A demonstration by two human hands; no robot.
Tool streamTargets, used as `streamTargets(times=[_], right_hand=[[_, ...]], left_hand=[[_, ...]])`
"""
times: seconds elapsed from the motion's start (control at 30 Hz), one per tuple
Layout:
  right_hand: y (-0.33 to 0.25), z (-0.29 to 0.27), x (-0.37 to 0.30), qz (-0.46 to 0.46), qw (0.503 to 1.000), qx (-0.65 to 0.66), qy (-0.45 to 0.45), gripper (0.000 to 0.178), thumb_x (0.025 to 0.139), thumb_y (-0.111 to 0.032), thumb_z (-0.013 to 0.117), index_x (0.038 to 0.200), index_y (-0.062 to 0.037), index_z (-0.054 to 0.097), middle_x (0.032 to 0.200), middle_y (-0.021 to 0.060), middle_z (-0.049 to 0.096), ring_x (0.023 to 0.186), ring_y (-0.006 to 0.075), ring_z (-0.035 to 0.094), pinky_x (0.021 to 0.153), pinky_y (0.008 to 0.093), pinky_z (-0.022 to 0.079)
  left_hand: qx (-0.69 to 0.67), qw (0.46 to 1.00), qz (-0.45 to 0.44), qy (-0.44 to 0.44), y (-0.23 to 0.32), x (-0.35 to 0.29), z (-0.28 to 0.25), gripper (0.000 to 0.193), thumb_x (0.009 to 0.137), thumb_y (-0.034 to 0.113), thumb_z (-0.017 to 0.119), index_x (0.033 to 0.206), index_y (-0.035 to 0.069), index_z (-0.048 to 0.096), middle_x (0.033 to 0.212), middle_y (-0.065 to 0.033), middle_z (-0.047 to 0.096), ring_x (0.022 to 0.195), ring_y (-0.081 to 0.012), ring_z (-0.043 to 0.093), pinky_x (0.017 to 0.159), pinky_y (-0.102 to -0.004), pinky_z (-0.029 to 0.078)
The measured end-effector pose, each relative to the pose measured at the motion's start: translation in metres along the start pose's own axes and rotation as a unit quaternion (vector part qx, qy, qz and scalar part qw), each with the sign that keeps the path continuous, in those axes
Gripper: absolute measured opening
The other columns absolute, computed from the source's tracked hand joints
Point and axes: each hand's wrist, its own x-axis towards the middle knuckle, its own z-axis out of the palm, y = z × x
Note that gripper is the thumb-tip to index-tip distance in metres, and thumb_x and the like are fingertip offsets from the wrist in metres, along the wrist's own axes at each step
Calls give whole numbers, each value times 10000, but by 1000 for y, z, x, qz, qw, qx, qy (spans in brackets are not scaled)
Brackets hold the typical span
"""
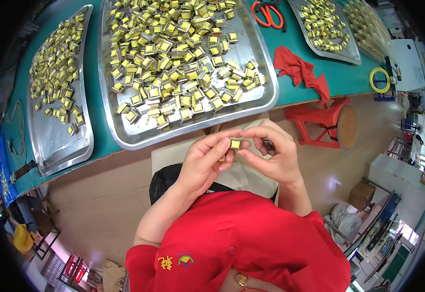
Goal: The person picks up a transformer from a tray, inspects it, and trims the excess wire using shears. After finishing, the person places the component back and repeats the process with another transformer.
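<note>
Over my lap, just off the table's front edge, my left hand (207,158) pinches a small transformer (235,143) with a yellow-wrapped body and a dark core. Another bit of yellow shows under its fingers, mostly hidden. My right hand (277,153) is curled, its index finger and thumb tips at the right side of that transformer. Inside its bent fingers sits a small dark metallic piece (269,144), partly covered. Beyond both hands, a big metal tray (149,138) holds a heap of similar yellow transformers (185,100).
Another metal tray (59,151) of transformers lies left, and a third tray (353,56) far right, on the green tabletop (353,80). Orange-handled scissors (271,15) and a red cloth (300,70) lie between trays. A red stool (319,124) stands below the edge; yellow tape (379,80) is farther right.
</note>
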Motion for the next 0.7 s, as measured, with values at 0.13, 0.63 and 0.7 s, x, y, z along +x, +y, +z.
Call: streamTargets(times=[0.13, 0.63, 0.7], right_hand=[[1, 1, -1, 6, 1000, 6, -1, 312, 659, -14, 739, 949, -27, 628, 694, -19, 466, 538, 24, 376, 455, 177, 247], [9, -32, 53, -18, 981, -146, 126, 267, 706, 36, 693, 963, 34, 620, 665, -27, 427, 538, 32, 351, 464, 197, 259], [10, -30, 61, -42, 976, -176, 118, 269, 695, 37, 696, 955, 39, 623, 658, -15, 428, 531, 42, 352, 457, 205, 261]], left_hand=[[3, 1000, 3, 0, 0, 0, 0, 321, 949, 179, 463, 1195, -18, 522, 1009, -121, 628, 656, -48, 466, 549, -189, 362], [4, 998, 47, -39, -6, -1, -4, 321, 913, 93, 515, 1218, -6, 513, 1158, -130, 562, 825, -78, 503, 689, -229, 406], [10, 998, 54, -41, -6, -1, -4, 319, 912, 93, 518, 1215, -6, 516, 1161, -130, 559, 832, -83, 504, 696, -232, 408]])
